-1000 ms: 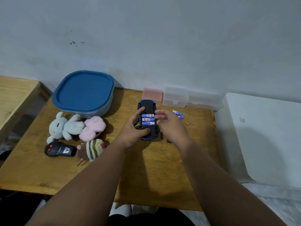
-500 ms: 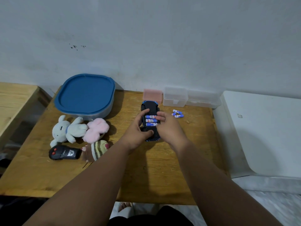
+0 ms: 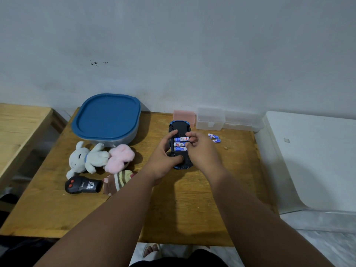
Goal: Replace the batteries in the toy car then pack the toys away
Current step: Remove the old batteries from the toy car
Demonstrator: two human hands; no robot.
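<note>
Battery swap — our left hand [image 3: 163,158] grips the toy car [image 3: 180,126], right hand [image 3: 202,151] pinches a battery [image 3: 180,139] inside; next we ease it carefully.

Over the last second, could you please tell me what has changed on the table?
Little: the right hand curled its fingertips closer over the blue-and-white batteries in the overturned black-and-blue toy car. The left hand still holds the car; three batteries stay seated, plush toys unmoved.

The right grip [image 3: 202,151] covers the right ends of the batteries [image 3: 180,139] in the toy car [image 3: 180,127]; whether it pinches one is unclear. The left grip [image 3: 163,160] hides the car's left flank. Right of the car, loose batteries [image 3: 213,137] carry illegible print.
</note>
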